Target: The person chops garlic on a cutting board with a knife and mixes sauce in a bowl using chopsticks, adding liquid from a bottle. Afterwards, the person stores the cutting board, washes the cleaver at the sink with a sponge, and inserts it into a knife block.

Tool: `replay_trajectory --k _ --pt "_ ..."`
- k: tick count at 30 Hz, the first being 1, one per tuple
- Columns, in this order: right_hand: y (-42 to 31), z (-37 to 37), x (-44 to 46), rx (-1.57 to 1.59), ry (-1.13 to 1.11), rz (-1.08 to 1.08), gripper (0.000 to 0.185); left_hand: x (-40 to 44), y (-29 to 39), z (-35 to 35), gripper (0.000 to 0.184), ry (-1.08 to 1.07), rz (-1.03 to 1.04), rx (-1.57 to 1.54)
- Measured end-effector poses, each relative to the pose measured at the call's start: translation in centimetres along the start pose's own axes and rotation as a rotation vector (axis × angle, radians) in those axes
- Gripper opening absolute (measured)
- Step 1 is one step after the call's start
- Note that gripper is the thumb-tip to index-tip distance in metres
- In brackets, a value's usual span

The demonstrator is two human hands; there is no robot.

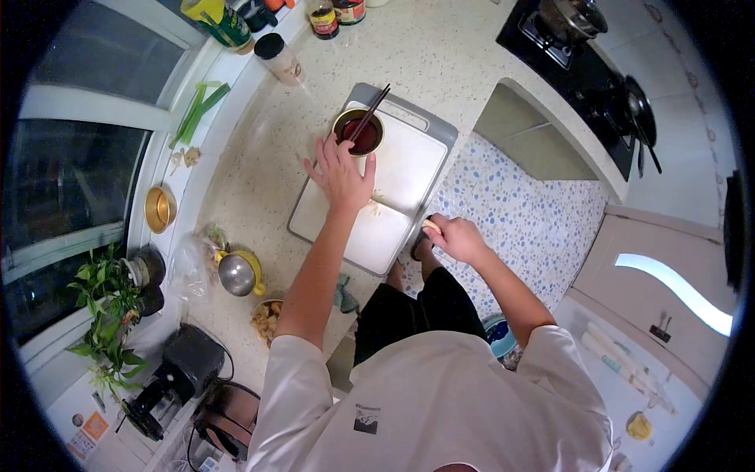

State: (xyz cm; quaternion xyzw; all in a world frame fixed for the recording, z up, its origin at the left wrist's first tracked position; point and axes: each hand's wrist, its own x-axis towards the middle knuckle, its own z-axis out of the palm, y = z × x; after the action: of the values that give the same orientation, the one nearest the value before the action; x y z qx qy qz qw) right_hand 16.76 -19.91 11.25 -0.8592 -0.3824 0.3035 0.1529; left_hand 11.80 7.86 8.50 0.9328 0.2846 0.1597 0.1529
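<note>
While our left hand (344,179), fingers apart, is at a round bowl (382,135) of dark-red liquid (367,141) and chopsticks (373,109) on a smooth board (409,165), our right hand (460,238) clamps a pale object (431,226); beneath, speckled counter (250,165); beyond, blue-spotted floor (511,208).

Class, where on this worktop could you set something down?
Bare speckled countertop lies between the grey-rimmed white cutting board and the black gas stove; another strip separates board and white windowsill. It is crowded around the clear plastic bag and yellow-handled steel bowl.
</note>
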Motion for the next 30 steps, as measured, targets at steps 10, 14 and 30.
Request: replay_trajectory --k 10,14,30 --pt "0.3 -0.2 -0.1 0.005 0.019 -0.012 0.04 0.3 0.5 -0.3 0.048 0.021 -0.005 -0.02" --pt "1.0 -0.2 0.4 0.004 0.032 -0.042 0.04 0.5 0.7 0.1 0.046 -0.03 -0.007 0.0" --pt "2.4 -0.2 0.7 0.025 0.047 -0.039 0.039 0.7 1.3 0.8 0.046 -0.011 -0.007 0.001"
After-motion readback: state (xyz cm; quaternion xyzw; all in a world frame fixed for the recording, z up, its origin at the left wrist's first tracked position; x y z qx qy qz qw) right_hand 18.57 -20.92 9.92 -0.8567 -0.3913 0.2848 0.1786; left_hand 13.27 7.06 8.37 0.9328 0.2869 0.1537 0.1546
